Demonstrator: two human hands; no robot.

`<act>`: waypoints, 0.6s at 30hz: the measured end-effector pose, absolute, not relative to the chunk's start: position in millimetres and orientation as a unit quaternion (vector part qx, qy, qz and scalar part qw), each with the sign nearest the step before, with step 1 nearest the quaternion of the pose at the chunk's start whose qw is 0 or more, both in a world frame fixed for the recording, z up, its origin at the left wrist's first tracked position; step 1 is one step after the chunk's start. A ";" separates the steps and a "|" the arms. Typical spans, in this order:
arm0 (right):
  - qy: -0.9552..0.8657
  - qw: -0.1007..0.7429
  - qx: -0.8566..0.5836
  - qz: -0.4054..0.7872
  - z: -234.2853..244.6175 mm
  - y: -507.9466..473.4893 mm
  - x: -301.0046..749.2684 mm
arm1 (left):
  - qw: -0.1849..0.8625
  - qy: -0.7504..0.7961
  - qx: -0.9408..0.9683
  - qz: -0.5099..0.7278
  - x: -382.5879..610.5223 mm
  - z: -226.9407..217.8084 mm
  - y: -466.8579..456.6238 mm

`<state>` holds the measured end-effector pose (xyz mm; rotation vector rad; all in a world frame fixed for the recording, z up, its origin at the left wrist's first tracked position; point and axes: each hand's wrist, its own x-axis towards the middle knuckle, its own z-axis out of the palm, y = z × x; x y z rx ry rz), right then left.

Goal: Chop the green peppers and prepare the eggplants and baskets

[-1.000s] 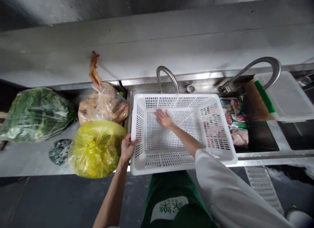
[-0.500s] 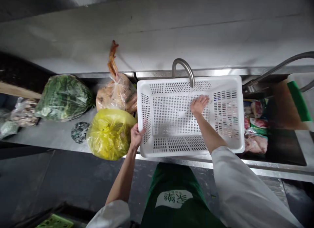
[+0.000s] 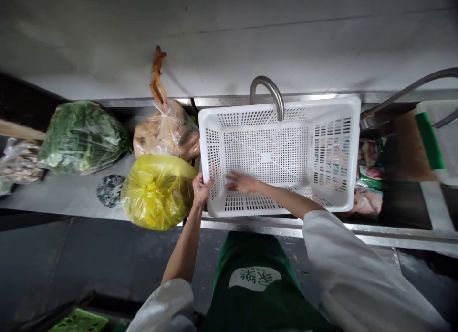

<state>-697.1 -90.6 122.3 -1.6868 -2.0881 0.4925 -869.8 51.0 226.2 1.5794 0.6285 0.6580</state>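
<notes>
A white perforated plastic basket (image 3: 266,158) lies over the sink beneath a curved metal faucet (image 3: 268,86), with a thin stream of water falling into it. My left hand (image 3: 201,190) grips the basket's left rim, thumb inside and fingers around the outer edge. Inside, near the front left corner, my right hand (image 3: 243,182) reaches down with its fingers spread, close to the basket floor; whether it touches the plastic I cannot tell. A yellow plastic bag (image 3: 157,191) sits right beside my left hand.
Left on the steel counter (image 3: 67,196) are bagged poultry (image 3: 166,131) with a foot sticking up, bagged leafy greens (image 3: 82,136) and a small dark bag (image 3: 110,190). Packaged meat (image 3: 368,198) lies in the sink at right, near a cardboard piece (image 3: 411,146) and a hose (image 3: 404,93).
My right hand has swept from the basket's right middle to its front left corner. The basket has tilted slightly, its right end shifted up in view. My left hand keeps its hold on the rim.
</notes>
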 end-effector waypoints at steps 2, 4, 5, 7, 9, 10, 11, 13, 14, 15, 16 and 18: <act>-0.739 0.227 -0.572 0.273 128.0 -113.1 -686.5 | 0.623 0.268 0.677 0.286 -868.7 224.1 48.9; -0.688 0.286 -0.575 0.337 134.6 -142.9 -673.1 | 0.627 0.265 0.674 0.286 -867.4 223.1 48.1; -0.657 0.317 -0.585 0.356 136.9 -160.8 -665.9 | 0.625 0.266 0.675 0.287 -866.9 223.1 48.5; -0.592 0.354 -0.620 0.374 138.0 -200.4 -650.9 | 0.619 0.275 0.676 0.289 -866.5 223.5 51.2; -0.559 0.328 -0.667 0.367 135.5 -240.8 -636.0 | 0.617 0.283 0.676 0.286 -866.7 223.6 55.4; -0.552 0.309 -0.697 0.338 134.2 -260.0 -629.3 | 0.618 0.284 0.675 0.285 -866.9 223.3 57.7; -0.541 0.288 -0.732 0.297 133.8 -278.5 -623.7 | 0.621 0.283 0.673 0.285 -867.1 222.8 59.7; -0.489 0.252 -0.815 0.181 137.7 -314.4 -616.4 | 0.627 0.281 0.665 0.292 -867.0 221.5 62.7; -0.453 0.238 -0.852 0.112 142.1 -332.6 -614.6 | 0.629 0.282 0.662 0.296 -866.6 220.8 63.5; -0.412 0.229 -0.881 0.035 147.7 -351.3 -613.5 | 0.629 0.283 0.659 0.299 -865.9 220.1 63.9; -0.366 0.225 -0.902 -0.045 153.8 -370.2 -612.7 | 0.629 0.285 0.657 0.302 -864.7 219.5 63.7; -0.261 0.229 -0.918 -0.191 163.7 -406.6 -610.1 | 0.631 0.288 0.653 0.303 -860.9 218.5 62.2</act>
